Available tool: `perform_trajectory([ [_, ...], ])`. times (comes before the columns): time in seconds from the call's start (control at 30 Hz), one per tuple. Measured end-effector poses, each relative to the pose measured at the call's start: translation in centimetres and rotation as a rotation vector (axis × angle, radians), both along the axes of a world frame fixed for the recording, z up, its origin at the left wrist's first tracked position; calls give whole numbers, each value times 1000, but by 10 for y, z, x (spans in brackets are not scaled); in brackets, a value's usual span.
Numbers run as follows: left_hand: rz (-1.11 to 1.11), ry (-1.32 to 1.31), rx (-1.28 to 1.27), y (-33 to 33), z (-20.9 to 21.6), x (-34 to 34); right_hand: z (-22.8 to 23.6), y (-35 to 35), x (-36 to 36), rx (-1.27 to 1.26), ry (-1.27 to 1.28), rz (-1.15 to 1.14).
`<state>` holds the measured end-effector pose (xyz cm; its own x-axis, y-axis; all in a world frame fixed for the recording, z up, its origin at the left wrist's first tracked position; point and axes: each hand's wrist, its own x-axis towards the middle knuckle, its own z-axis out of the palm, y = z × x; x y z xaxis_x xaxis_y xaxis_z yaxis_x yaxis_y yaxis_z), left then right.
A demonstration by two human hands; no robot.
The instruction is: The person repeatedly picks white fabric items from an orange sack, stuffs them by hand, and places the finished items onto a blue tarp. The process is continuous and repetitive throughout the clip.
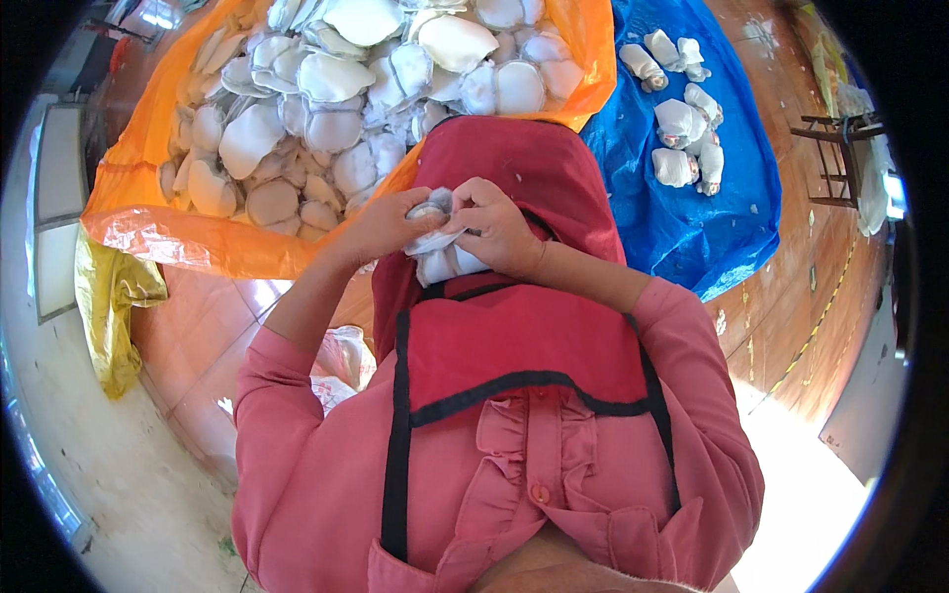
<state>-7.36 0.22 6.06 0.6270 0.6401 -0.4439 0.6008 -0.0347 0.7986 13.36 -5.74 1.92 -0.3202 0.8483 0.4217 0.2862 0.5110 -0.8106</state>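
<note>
Above my lap, both hands are closed on a bundle of white padded fabric pieces (447,261). My left hand (391,223) grips its left side, with the thumb near a greyish part at the top. On the other side, my right hand (497,225) pinches thin white material at the bundle's upper right. The fingers hide much of the bundle. Under it lies the red apron (504,158) spread over my lap. Just beyond my left hand, an orange sheet sack (213,259) holds a large heap of loose white rounded pads (339,77).
On the right, a blue tarp (707,247) carries several small white bundles (680,124). A yellow sack (111,311) sits at the left by the pale wall. A dark stool (840,158) stands at the far right on the tiled floor (203,341).
</note>
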Motion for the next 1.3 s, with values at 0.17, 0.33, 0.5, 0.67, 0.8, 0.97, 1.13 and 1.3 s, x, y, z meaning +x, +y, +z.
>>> perform_trajectory([
  [0.17,-89,79,105,-3,11,7,-7,-6,9,-106,49,54],
  [0.33,-132,257,235,-14,11,21,-8,-17,11,-163,56,79],
  [0.5,-114,202,197,-19,2,22,-1,-17,17,-194,83,131],
  [0.67,-69,69,497,-34,7,14,19,-15,33,-996,413,20],
  [0.8,-84,120,656,-35,12,13,18,-5,34,-916,267,165],
  [0.97,68,56,819,-38,11,15,28,-1,25,-846,81,167],
  [1.13,341,-51,737,-38,3,17,18,3,14,-514,-6,107],
  [1.3,600,-90,582,-37,-3,20,26,10,12,-510,-19,99],
])
